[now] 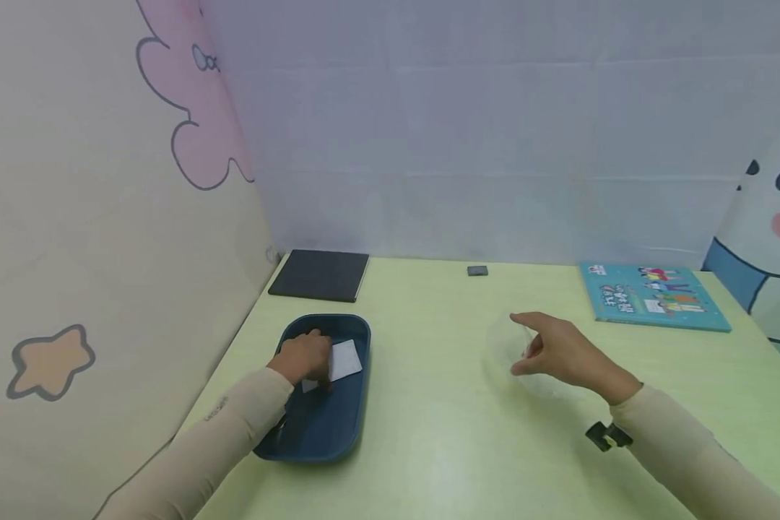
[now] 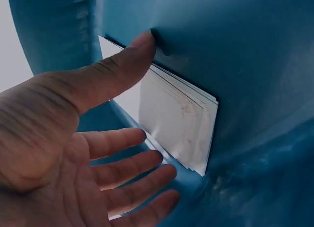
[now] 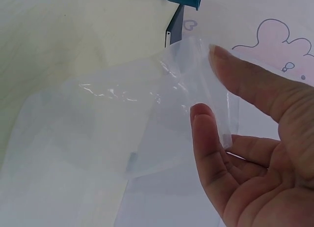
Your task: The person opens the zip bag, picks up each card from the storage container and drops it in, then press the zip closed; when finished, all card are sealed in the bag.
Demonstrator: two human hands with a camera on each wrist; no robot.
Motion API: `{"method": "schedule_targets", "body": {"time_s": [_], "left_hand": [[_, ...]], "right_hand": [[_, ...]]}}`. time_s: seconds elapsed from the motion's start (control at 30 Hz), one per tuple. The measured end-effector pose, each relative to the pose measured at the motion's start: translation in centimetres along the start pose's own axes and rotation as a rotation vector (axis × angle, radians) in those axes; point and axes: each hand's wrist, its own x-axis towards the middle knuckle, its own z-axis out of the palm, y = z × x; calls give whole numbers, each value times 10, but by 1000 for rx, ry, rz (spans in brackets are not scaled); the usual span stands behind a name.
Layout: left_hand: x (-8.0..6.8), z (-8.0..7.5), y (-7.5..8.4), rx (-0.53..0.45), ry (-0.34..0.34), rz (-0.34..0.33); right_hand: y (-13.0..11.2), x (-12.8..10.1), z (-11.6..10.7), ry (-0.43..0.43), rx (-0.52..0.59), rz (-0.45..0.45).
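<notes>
A dark blue tray (image 1: 338,426) sits at the table's left side with a small stack of white cards (image 1: 346,359) lying in it. My left hand (image 1: 305,354) reaches into the tray. In the left wrist view the left hand (image 2: 144,87) has its thumb tip on the far edge of the cards (image 2: 181,119), and its fingers lie loosely straight along the near edge against the tray (image 2: 245,50). My right hand (image 1: 516,343) hovers over the middle right of the table. It pinches the edge of a clear plastic bag (image 3: 98,119) between thumb and fingers (image 3: 206,82). The bag (image 1: 552,388) is barely visible from the head view.
A black pad (image 1: 320,274) lies at the back left by the wall. A small dark grey block (image 1: 477,271) sits at the back centre and a teal picture book (image 1: 653,296) at the back right. Panels close off the table's left and back sides.
</notes>
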Motion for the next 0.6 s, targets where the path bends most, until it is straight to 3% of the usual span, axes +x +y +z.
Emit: {"method": "schedule_targets", "body": {"time_s": [0.4, 0.6], "left_hand": [[13, 2, -10, 5, -31, -15], [9, -7, -9, -26, -14, -22]], "right_hand": [[-1, 1, -1, 3, -15, -15], [0, 1, -2, 3, -20, -8]]}}
